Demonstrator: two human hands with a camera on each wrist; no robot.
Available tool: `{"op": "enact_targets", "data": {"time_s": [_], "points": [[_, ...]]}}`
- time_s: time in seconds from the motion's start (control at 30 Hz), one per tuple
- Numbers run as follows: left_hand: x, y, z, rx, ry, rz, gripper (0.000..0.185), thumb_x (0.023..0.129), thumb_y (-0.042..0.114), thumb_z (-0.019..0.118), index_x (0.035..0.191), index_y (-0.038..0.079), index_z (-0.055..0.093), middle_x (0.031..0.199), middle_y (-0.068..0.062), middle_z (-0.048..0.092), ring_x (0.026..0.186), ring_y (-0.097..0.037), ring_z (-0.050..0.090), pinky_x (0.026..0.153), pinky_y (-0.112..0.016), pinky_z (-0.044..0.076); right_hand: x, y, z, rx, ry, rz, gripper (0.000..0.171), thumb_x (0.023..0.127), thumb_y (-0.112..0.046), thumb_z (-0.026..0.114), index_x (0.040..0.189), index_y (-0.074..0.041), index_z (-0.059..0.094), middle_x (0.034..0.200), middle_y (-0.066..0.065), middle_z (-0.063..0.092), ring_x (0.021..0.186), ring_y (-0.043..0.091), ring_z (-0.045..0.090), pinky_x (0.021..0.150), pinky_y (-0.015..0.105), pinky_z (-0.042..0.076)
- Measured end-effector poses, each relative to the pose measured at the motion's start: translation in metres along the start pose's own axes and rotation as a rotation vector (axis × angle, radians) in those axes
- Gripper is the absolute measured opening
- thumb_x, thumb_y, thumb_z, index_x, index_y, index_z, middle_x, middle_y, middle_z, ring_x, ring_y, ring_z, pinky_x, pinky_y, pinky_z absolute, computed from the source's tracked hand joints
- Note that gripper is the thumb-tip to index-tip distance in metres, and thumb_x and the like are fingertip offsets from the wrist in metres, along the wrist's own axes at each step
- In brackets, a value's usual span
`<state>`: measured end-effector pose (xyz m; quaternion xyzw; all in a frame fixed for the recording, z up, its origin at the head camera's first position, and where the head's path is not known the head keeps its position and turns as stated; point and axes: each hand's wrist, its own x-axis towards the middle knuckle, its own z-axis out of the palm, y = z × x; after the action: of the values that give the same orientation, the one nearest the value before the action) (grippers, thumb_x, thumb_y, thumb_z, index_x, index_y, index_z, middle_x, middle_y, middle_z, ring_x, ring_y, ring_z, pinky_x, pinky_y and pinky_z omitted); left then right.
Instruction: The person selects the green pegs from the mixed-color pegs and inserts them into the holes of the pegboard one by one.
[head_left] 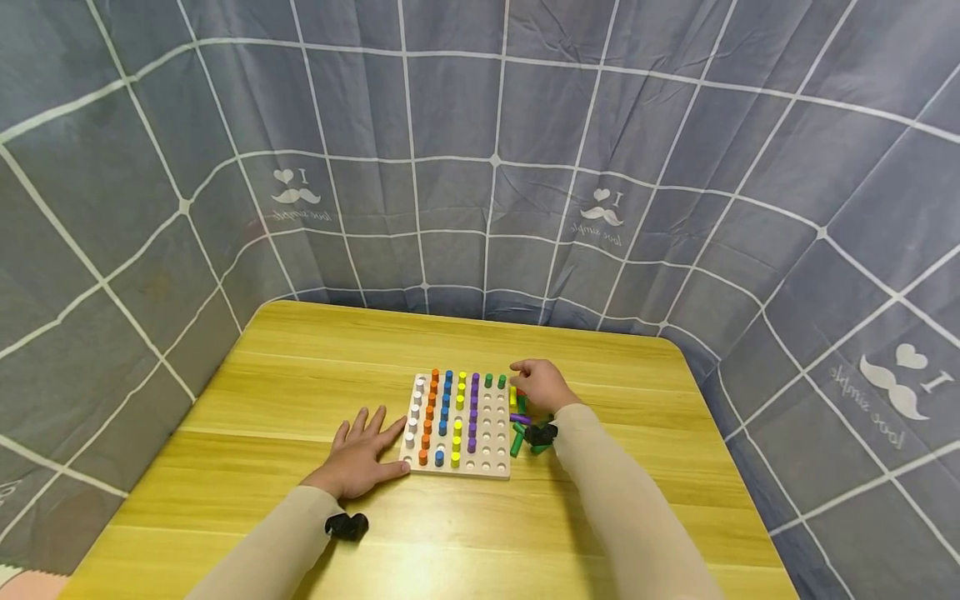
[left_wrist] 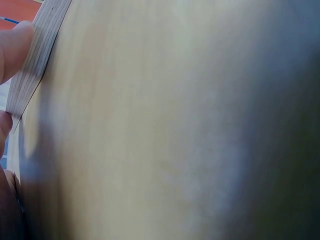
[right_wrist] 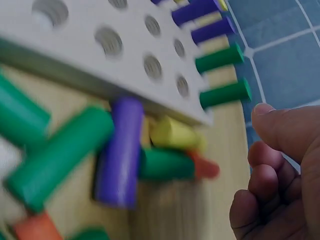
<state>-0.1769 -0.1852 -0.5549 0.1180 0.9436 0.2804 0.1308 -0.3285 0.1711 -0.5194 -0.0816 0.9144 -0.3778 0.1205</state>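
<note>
A white wooden peg board (head_left: pixel 480 433) with round holes lies in the middle of the yellow wooden table (head_left: pixel 315 375). The left hand (head_left: pixel 360 457) lies flat, fingers spread, touching the board's left edge. The right hand (head_left: pixel 542 385) hovers over a pile of loose coloured pegs (right_wrist: pixel 120 155) just right of the board, fingers curled and holding nothing.

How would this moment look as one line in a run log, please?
left hand: flat on table, touching pegboard edge | right hand: fingers curled, empty, over loose pegs beside board | green pegs: two standing
</note>
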Motion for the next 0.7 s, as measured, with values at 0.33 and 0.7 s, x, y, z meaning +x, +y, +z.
{"op": "enact_targets", "data": {"time_s": [0.33,0.7], "points": [[0.001,0.004,-0.002,-0.015,0.001,-0.002,0.087,0.097,0.064,0.064,0.168,0.023,0.032,0.176,-0.024,0.008,0.161,-0.054,-0.005,0.124,-0.073,-0.006,-0.017,0.034,-0.047,-0.121,-0.007,-0.008,0.036,0.105,-0.020,0.064,0.138,-0.007,0.071,0.078,0.004,0.061,0.061,0.017,0.045,0.068,0.033,0.043],[0.002,0.005,-0.003,-0.011,0.000,0.001,0.088,0.097,0.065,0.063,0.168,0.022,0.032,0.176,-0.025,0.009,0.161,-0.054,-0.004,0.124,-0.074,-0.005,-0.049,0.062,-0.064,-0.117,-0.099,0.043,0.036,0.104,-0.024,0.068,0.137,-0.011,0.071,0.095,0.006,0.070,0.074,0.016,0.056,0.072,0.031,0.049]]}}
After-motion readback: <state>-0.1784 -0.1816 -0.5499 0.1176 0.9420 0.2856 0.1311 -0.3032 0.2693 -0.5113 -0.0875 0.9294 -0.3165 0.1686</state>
